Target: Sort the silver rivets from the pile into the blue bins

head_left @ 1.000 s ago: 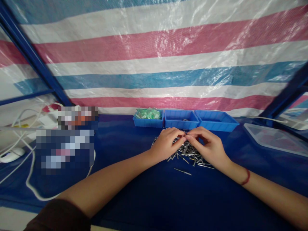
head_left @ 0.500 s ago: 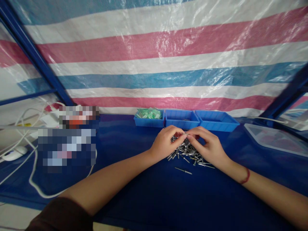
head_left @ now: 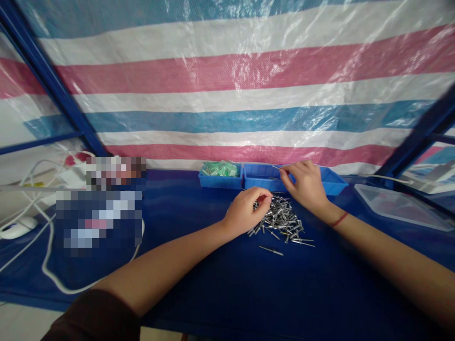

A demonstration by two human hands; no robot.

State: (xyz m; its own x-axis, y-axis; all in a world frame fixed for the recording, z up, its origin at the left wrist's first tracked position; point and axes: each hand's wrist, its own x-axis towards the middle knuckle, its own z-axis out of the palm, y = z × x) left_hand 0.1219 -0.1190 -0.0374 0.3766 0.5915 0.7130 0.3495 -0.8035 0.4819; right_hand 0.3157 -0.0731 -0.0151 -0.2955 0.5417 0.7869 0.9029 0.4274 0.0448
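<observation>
Along the near edge of the blue table [head_left: 220,293], a dark sleeve [head_left: 94,315] covers the upper left arm. Farther in, a stray rivet [head_left: 271,250] lies on its own, just short of the rivet pile [head_left: 284,220]. At the pile's left side is the left hand [head_left: 249,210], its thumb and fingers curled towards each other; whether anything is pinched there, I cannot tell. Off to the left, a white cable [head_left: 48,265] loops near a mouse [head_left: 18,228]; to the right lies a clear tray [head_left: 398,208].

Beyond the pile, the right hand [head_left: 305,184] pinches a thin rivet [head_left: 276,166] at the fingertips, over the middle bin [head_left: 258,183], which has thin metal bits inside. Its wrist wears a red band [head_left: 340,219]. The left bin [head_left: 218,182] holds green packets [head_left: 221,167]; the right bin [head_left: 334,188] is partly behind the right hand. Behind everything hangs a striped sheet [head_left: 227,76].
</observation>
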